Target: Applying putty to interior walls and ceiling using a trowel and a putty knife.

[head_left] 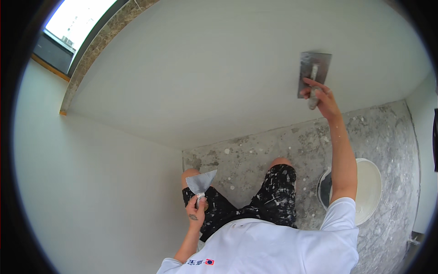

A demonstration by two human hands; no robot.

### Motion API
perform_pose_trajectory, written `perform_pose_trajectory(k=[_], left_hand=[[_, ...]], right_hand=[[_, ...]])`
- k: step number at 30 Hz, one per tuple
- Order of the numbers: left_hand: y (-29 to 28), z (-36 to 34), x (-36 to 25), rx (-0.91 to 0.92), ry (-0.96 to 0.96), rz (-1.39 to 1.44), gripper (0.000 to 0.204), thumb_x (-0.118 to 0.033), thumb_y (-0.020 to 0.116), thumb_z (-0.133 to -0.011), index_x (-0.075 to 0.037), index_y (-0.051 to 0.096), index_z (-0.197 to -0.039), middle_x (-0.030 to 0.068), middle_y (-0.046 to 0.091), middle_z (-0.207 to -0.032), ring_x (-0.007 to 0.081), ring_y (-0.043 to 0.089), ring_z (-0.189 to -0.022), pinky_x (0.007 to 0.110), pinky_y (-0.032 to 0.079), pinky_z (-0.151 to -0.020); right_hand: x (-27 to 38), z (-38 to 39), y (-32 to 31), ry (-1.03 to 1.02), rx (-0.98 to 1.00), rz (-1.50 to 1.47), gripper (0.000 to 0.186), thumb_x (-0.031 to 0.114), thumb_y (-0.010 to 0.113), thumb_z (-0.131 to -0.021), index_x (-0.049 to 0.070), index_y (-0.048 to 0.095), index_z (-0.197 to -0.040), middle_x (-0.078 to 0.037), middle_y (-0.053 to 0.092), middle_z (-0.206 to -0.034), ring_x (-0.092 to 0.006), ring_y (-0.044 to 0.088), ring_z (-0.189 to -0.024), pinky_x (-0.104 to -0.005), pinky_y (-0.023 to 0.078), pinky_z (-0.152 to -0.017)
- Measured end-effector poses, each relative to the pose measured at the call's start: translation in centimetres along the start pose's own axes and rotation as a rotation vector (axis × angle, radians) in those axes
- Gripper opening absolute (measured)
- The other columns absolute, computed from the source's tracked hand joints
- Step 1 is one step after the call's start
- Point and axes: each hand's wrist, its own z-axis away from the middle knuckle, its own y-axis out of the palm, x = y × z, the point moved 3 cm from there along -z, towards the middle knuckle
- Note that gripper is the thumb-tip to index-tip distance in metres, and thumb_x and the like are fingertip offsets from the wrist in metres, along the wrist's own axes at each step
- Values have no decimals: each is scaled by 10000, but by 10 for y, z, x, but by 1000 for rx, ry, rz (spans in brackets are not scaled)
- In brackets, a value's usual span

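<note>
My right hand (324, 98) is stretched out to the far right and closed round the handle of a plastering trowel (323, 64). The trowel's rectangular metal blade lies against, or very close to, the pale wall (219, 68); slight blur softens its edges. Low on the left, my left hand (195, 213) grips a putty knife (200, 181) by its handle. Its broad grey blade points up and flares out above my left thigh, away from the wall.
A white bucket (375, 192) stands on the stained concrete floor (237, 148), partly hidden by my right forearm, with a dark-rimmed container (325, 188) beside it. A stone window sill (98, 48) runs along the upper left. Another wall (123, 192) rises close on my left.
</note>
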Motion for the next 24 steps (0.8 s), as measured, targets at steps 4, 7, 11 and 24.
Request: perform_pose_trajectory(k=[4,7,11,24], left_hand=[[18,2,-29,203,-100,78,230,-235,574,-976,-20,657,-986,25,652,-804,82,588,-673,223,443,-597],[23,2,-27,330,-166,203,210,-217,569,-976,-24,653,-984,33,660,-818,100,603,-665,233,455,-592],[37,-11,-29,402,-287,408,216,-235,571,-976,-32,642,-1002,42,653,-828,115,593,-628,245,463,-555],[116,-62,-101,1224,-205,568,265,-263,572,-976,-7,640,-989,58,642,-823,115,564,-610,247,438,-528]], right_hand=[[42,28,-83,-37,-35,-26,596,277,639,-903,-57,468,-1366,-107,661,-959,-150,595,-872,-276,490,-812],[57,48,-90,-48,-101,-56,517,232,663,-885,-29,524,-1309,-85,646,-942,-148,595,-855,-277,486,-797],[59,84,-31,233,-93,792,225,116,685,-854,82,606,-1062,-28,636,-940,-124,578,-833,-284,475,-774],[30,133,138,-55,-326,-194,285,25,632,-864,17,560,-1139,-55,662,-941,-164,648,-856,-286,523,-720]])
